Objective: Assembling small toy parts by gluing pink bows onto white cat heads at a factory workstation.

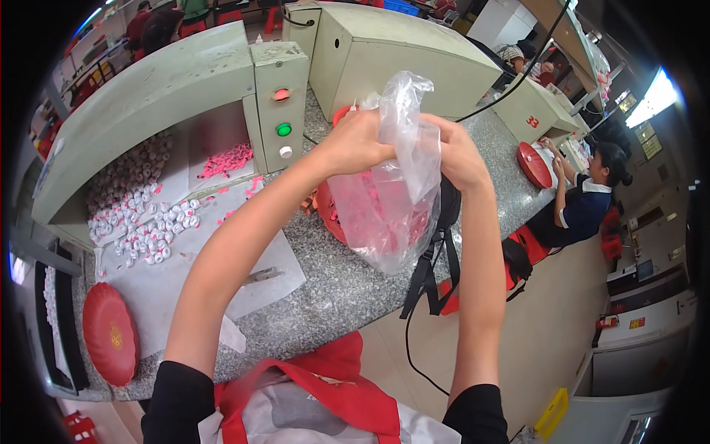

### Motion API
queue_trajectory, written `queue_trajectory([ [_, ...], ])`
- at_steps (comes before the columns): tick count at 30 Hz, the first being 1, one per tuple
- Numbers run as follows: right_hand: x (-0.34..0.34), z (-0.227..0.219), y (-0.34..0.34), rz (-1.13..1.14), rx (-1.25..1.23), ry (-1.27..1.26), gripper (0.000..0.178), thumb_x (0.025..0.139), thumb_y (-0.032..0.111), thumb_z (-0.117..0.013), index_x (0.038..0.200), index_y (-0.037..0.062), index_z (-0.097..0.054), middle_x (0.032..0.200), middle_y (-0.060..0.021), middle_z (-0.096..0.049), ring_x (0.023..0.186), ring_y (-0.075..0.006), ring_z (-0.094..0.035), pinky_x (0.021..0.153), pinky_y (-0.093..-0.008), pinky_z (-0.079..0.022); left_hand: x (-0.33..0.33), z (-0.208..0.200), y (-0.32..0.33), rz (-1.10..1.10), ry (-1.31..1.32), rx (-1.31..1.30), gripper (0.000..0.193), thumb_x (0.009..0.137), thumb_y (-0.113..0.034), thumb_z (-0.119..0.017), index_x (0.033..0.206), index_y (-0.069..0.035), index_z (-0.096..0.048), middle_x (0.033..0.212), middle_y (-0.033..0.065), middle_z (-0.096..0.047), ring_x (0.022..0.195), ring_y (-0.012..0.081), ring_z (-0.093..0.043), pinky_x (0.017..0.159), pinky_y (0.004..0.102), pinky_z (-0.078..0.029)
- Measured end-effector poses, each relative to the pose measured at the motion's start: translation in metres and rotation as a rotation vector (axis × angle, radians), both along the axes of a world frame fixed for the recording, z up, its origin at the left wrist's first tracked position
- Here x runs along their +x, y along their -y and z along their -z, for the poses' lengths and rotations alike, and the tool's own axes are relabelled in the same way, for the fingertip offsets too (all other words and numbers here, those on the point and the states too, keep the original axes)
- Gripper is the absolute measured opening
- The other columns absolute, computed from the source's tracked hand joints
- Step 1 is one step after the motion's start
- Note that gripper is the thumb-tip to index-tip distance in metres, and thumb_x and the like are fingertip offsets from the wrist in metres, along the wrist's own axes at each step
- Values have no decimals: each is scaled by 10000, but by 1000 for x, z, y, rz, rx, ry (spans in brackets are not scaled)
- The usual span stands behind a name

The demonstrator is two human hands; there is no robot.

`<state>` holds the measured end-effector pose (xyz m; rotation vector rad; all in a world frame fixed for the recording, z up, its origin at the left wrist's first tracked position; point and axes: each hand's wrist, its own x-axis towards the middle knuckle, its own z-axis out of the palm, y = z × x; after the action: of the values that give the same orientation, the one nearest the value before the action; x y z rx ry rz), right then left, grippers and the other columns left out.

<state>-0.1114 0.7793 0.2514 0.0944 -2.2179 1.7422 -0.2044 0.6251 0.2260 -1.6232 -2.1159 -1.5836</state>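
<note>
A clear plastic bag (403,189) hangs upright in front of me, gripped near its top by both hands. My left hand (361,139) is closed on the bag's left side, and my right hand (460,157) pinches it from the right. Pink shows in the lower part of the bag; whether all of it lies inside or partly behind cannot be told. Behind the bag, a red bowl (326,216) is partly hidden. Loose pink pieces (228,160) and many small white rounded pieces (159,228) lie on white sheets to the left.
A beige arched machine (155,92) with coloured buttons stands on the speckled counter (325,292). At the left front sits a red scalloped plate (111,334). Tweezers (262,275) rest on the sheet. A black backpack (448,214) hangs by the counter's edge. A co-worker (584,196) sits at right.
</note>
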Motion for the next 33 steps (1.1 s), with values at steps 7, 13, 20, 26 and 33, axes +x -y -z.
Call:
queue_trajectory([
  [7,24,115,-85,463,319,139,271,744,122,-626,979,-12,-607,875,-120,-636,802,-142,-601,714,-255,-470,-49,26,14,97,130,5,256,716,-132,-593,945,-19,-599,876,120,-628,814,199,-597,725,323,-449],
  [13,34,166,-88,662,125,140,162,684,82,-667,840,39,-657,719,-72,-650,638,-113,-596,598,-250,-460,-58,24,49,31,518,110,266,778,-101,-581,1028,-17,-550,952,34,-567,848,129,-529,749,284,-434],
  [20,35,163,-75,728,390,405,142,672,137,-679,795,70,-664,692,-64,-648,630,-129,-607,608,-264,-463,-68,27,54,-25,513,154,269,792,-118,-569,1047,-33,-560,991,40,-571,896,133,-521,771,279,-432],
  [26,27,171,-91,628,188,319,223,650,218,-721,752,31,-654,676,-52,-643,626,-134,-602,607,-265,-464,-82,11,59,-150,263,257,334,810,-145,-571,1115,-22,-513,1017,84,-584,865,171,-576,755,301,-488],
  [33,56,111,-101,514,136,83,621,633,277,-750,1128,-2,-501,1082,-178,-540,1036,-237,-500,883,-330,-388,-60,-20,35,-59,444,472,357,817,-173,-578,1134,-27,-502,1047,68,-560,897,170,-556,761,300,-474],
])
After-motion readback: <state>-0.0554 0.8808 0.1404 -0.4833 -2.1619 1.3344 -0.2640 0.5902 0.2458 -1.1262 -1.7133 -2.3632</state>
